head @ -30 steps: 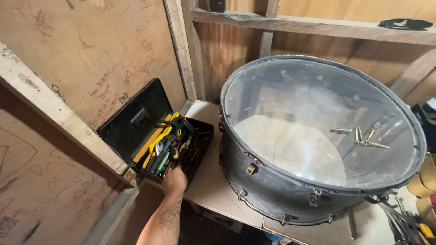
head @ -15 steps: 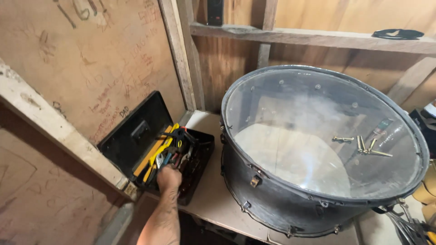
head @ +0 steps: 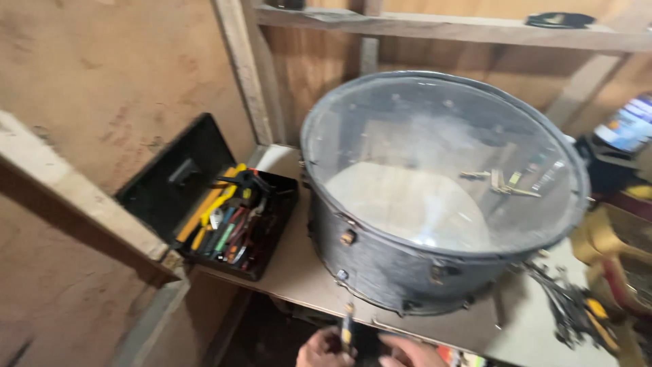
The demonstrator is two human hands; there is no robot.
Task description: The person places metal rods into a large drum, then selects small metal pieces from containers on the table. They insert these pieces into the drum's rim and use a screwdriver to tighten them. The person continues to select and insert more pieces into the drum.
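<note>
Brown board walls (head: 115,75) and timber framing fill the left of the view, with a pale wooden beam (head: 75,197) slanting down across the lower left. Just right of it, an open black toolbox (head: 204,204) sits at the left end of a light workbench top (head: 285,272), its lid propped back against the wall. Hand tools (head: 227,221) with yellow, green and red grips lie packed in its tray; the blur prevents telling them apart.

At the bottom edge, centre, both hands are only partly in frame, below the front edge of the bench. The left hand (head: 322,348) has its fingers curled round a small dark tool (head: 347,333) that stands upright with a pale tip; the exact kind of tool cannot be told. The right hand (head: 411,352) is just beside it, close to the same tool; whether its fingers are spread or touching the tool cannot be told, as most of the hand is cut off and blurred.

Centre to right, a large dark grey drum (head: 435,197) rests on the bench, just beside the toolbox, its clear skin facing up. Several small metal screws (head: 502,183) lie on the skin toward its right side. At the far right, a cluster of dark and yellow objects (head: 577,312) lies at the bench's end, too blurred to identify.
</note>
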